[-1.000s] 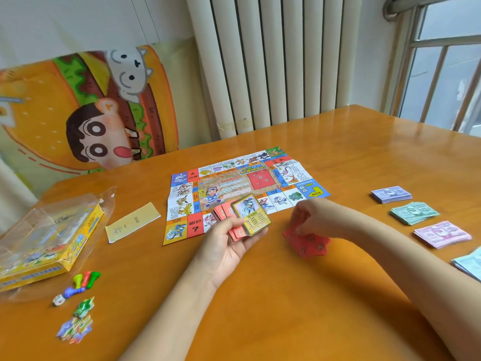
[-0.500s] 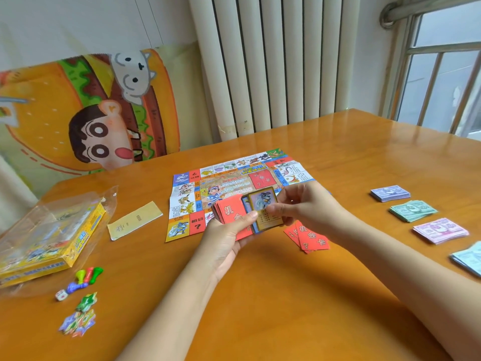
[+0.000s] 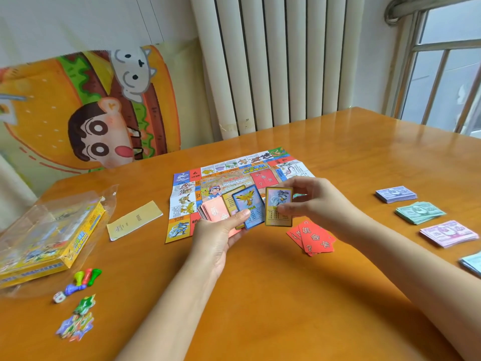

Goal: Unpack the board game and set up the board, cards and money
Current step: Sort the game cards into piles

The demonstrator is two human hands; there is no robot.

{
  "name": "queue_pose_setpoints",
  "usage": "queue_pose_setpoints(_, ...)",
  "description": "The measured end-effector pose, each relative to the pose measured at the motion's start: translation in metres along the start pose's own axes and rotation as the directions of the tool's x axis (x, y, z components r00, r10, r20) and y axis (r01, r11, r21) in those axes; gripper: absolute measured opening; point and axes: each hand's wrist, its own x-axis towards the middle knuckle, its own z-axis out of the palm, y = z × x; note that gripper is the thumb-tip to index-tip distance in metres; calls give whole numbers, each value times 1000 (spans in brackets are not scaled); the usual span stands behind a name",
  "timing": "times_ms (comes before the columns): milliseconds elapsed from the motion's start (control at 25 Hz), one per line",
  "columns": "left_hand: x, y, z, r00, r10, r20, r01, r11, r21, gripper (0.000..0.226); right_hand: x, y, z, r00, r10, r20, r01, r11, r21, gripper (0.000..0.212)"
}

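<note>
Grips a fanned stack of cards (image 3: 218, 213) in the left hand (image 3: 221, 231), thumb pressed on a blue-framed card (image 3: 246, 204); pinches one gold-framed card (image 3: 278, 208) in the right hand (image 3: 316, 201), just beside the fan, both at the near edge of the unfolded board (image 3: 234, 173). Just below the right hand, red cards (image 3: 315, 238) loose on the bench (image 3: 273, 295). Further right, four money stacks (image 3: 419, 212) in a row with gaps between. Far left, game box (image 3: 49, 243) in its bag, pawns (image 3: 86, 278) and die (image 3: 59, 297) near it. Broad bench wood between the forearms.
</note>
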Motion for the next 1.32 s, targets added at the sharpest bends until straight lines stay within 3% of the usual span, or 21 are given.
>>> queue_pose_setpoints(120,2,-1,-3,998,-40,49,37,997,75,28,0,-6,-8,999,-47,-16,47,999,-13,9)
queue_pose_setpoints(320,-7,2,1,960,-110,256,17,940,340,28,2,-6,-21,996,-36,84,55,970,-237,29)
queue_pose_setpoints(360,-9,2,2,958,-105,266,5,936,351,28,3,-5,-22,996,-12,86,30,979,-204,30)
queue_pose_setpoints(440,-10,1,3,968,-81,238,-3,943,333,27,3,-4,-21,995,78,60,-80,996,45,17)
queue_pose_setpoints(520,-10,-1,3,985,-58,161,12,961,275,25,2,-3,-16,982,163,90,-183,936,300,18)
queue_pose_setpoints(600,-9,-2,3,995,-42,92,22,978,207,23,3,3,-11,973,200,115,-229,894,385,22)
queue_pose_setpoints(760,-13,-3,8,998,-17,57,12,996,88,22,2,7,0,964,219,152,-260,896,361,25)
queue_pose_setpoints(920,-22,-5,14,986,-24,168,8,995,95,23,-4,8,7,972,172,160,-211,939,272,24)
queue_pose_setpoints(1120,-18,3,9,973,-32,227,12,996,87,23,-3,1,0,999,53,-4,-52,986,159,16)
queue_pose_setpoints(1200,-13,5,4,977,-9,214,-45,968,247,16,-2,-2,-6,1000,5,-2,-4,990,140,15)
queue_pose_setpoints(1320,-11,6,-3,946,-3,325,-177,834,522,10,-2,-3,-12,986,-2,165,-3,1000,31,12)
